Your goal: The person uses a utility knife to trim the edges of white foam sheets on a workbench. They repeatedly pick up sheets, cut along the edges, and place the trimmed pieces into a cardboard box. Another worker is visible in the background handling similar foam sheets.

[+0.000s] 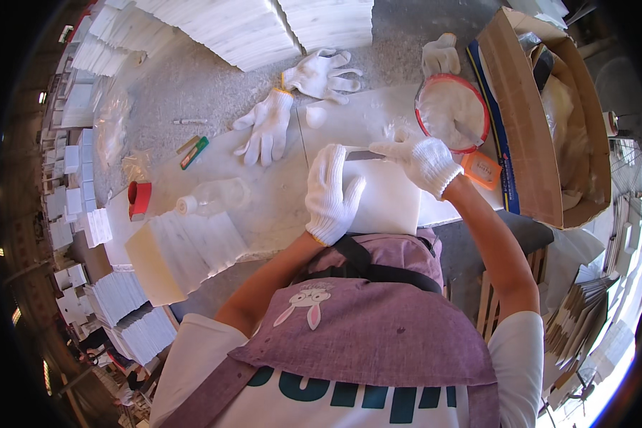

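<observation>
Both my hands wear white knitted gloves. My left hand (332,198) lies at the left edge of a pale marble-like tile (386,196), fingers stretched out and thumb apart over it. From the right, my right hand (426,165) reaches over the tile's far edge, its fingers closed on a thin, flat grey scraper (364,155). The blade points left toward my left fingertips; its handle is hidden in the glove. Beyond that hand stands a red-rimmed round container (449,107) of white material. An orange packet (482,170) sits beside my right wrist.
Spare white gloves (267,130) lie beyond my left hand. A clear bottle (217,195) and a tile stack (192,250) are at left, near a red ring-shaped object (140,200). An open cardboard box (531,121) bounds the right; tall tile stacks (228,28) stand at the back.
</observation>
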